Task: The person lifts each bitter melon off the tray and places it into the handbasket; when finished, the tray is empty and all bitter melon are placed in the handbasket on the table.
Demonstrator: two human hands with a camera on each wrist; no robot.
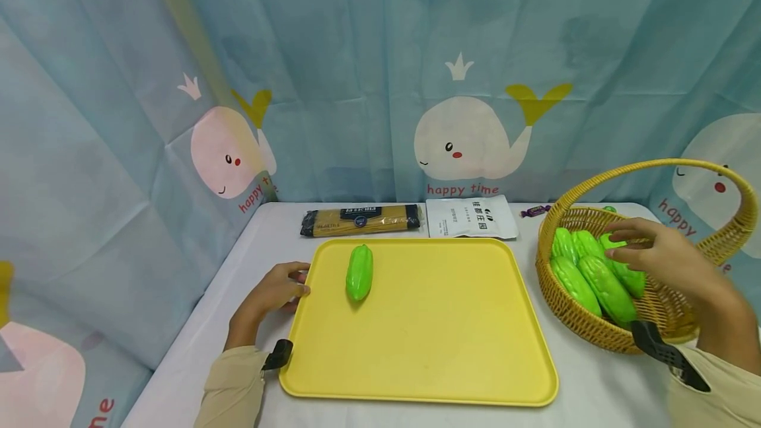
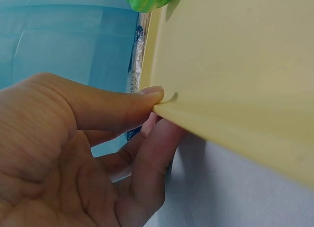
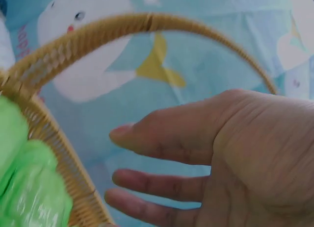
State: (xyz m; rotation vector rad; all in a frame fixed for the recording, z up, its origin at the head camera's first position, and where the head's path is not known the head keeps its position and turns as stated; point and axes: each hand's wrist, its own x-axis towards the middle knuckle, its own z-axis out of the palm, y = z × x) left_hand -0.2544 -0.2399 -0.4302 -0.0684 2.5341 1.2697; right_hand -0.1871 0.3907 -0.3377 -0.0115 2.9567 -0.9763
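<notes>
At its left edge, my left hand (image 1: 281, 290) pinches the rim of a yellow tray (image 1: 452, 322); the left wrist view shows the thumb (image 2: 132, 107) on top and fingers underneath. On the tray's upper left lies one glossy green bitter melon (image 1: 359, 273). To the right, my right hand (image 1: 668, 256) hovers over a wicker basket (image 1: 571, 319) with its fingers apart and holding nothing. Several more green bitter melons (image 1: 606, 288) lie inside that basket. In the right wrist view the hand is under the arched handle (image 3: 147, 23), beside the melons.
Behind the tray lie a pack of spaghetti (image 1: 380, 219), a white pouch (image 1: 471, 218) and a small purple-wrapped candy (image 1: 535, 211). The basket's tall handle arches above the right side. A blue whale-print curtain (image 1: 351, 71) hangs behind and left of the white table (image 1: 238, 249).
</notes>
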